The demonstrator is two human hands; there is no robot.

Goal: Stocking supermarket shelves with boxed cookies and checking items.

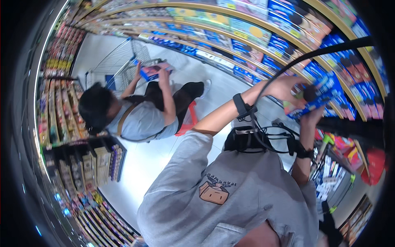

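Observation:
My left hand [284, 87] reaches to the shelf at the right, its fingers closed on the near side of a blue package of biscuits [313, 102] with a dark round biscuit pictured on it. From below, my right hand [312, 118] grips the lower edge of the same package. The package is tilted and a little blurred, in front of rows of similar blue biscuit packages [347, 68] on the shelf [288, 31]. My left fingers partly cover its front.
A person [135, 119] on a red stool [189, 119] at the left holds a blue and pink package [154, 71]. Beyond stands a wire shopping cart [117, 68]. Black cables [271, 138] hang by my wrists. Display racks [88, 166] line the left side; a cart with goods [333, 173] is at right.

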